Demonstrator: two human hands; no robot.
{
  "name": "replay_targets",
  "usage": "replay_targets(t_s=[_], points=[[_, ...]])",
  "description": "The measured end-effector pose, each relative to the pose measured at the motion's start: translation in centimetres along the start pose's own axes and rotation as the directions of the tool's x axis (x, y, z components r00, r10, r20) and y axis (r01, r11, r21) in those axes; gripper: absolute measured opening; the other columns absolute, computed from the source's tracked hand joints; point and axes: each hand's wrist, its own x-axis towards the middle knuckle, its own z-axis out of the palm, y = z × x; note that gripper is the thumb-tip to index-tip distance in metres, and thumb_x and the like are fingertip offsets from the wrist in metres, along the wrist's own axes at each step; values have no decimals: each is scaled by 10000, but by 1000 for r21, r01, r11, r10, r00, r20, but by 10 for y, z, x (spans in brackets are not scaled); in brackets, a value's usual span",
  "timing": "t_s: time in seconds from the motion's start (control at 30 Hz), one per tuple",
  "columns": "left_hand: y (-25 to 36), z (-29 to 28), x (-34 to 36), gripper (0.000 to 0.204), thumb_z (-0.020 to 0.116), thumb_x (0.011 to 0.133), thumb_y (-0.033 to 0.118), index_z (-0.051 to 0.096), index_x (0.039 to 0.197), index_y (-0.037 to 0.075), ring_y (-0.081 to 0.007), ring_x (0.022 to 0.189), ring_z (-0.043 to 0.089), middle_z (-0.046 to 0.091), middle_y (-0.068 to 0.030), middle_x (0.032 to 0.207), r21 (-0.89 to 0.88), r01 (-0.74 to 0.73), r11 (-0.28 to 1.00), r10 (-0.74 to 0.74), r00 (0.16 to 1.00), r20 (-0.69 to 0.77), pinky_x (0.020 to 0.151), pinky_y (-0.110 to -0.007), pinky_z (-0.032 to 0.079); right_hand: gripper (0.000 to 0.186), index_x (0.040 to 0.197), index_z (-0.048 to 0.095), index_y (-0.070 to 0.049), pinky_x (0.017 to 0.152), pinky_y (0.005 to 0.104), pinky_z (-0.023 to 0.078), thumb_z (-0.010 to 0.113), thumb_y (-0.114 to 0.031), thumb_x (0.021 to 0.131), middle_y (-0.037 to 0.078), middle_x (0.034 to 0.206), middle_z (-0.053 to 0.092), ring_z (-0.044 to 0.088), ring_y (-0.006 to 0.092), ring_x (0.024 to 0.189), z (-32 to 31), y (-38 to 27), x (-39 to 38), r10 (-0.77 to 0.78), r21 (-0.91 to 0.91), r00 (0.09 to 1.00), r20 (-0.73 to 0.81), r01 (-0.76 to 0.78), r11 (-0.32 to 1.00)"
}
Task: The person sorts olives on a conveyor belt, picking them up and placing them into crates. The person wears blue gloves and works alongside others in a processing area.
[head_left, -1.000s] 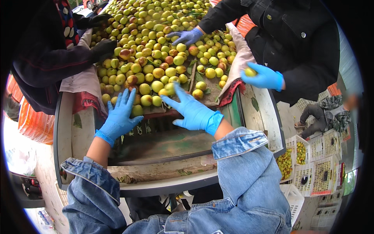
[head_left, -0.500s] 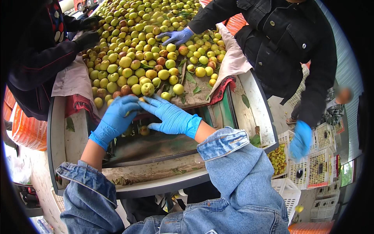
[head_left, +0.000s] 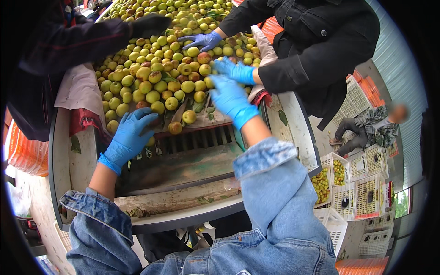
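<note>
While reaching forward with both forearms over the pale, scuffed sorting table with a dark rim (head_left: 183,223), holding the left hand in a thin blue glove (head_left: 129,137) low and palm down, with curved, slightly spread fingers and a thumb set well apart from them. Can place these fingertips just beside the nearest round yellow-green fruits with reddish-brown patches (head_left: 152,96), but cannot tell whether touching any. Extending the right hand in a matching blue glove (head_left: 228,97) farther up, back upward, blurred, angled leftward at the right of the heap; cannot tell whether gripping anything beneath. Can see, right at those fingertips, a co-worker's blue-gloved hand (head_left: 234,71), and beyond, a purple-gloved hand (head_left: 201,40) flat on the heap. Can also see two loose fruits (head_left: 182,122) between both own hands, near a dark slatted opening (head_left: 192,140), and, across the heap, a blurred dark-gloved hand (head_left: 151,25). Can make out a bright orange woven sack (head_left: 28,153) at far left and, at right, white slotted plastic crates (head_left: 341,199) with dark markings too small to read.
</note>
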Motion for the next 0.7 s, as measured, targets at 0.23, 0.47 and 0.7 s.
replay_targets(t_s=[0.23, 0.47, 0.7], points=[[25, -10, -6, 797, 681, 775, 193, 263, 1453, 192, -385, 1389, 153, 195, -129, 1510, 200, 137, 970, -184, 954, 236, 1092, -567, 135, 243, 1059, 603, -141, 767, 413, 428, 508, -193, 841, 59, 1000, 604, 546, 258, 921, 15, 11, -25, -115, -585, 986, 121, 164, 794], [25, 0, -13, 590, 629, 825, 244, 413, 1371, 187, -316, 1374, 206, 184, -49, 1512, 9, -236, 972, 213, 891, 401, 1067, -614, 182, 704, 1447, 224, -201, 984, 604, 232, 517, -452, 859, 194, 1464, 189, 196, 424, 1313, 7, -50, -17, -20, -171, 914, 405, 97, 981], [32, -18, -9, 177, 601, 834, 206, 685, 955, 108, -307, 793, 625, 659, -119, 866, -131, 30, 991, -11, 990, 142, 793, -421, 486, 683, 1423, 335, -194, 1052, 607, 224, 521, -507, 844, 226, 1486, 181, 152, 441, 1369, 7, -94, -43, -331, -7, 641, 693, 465, 885]])
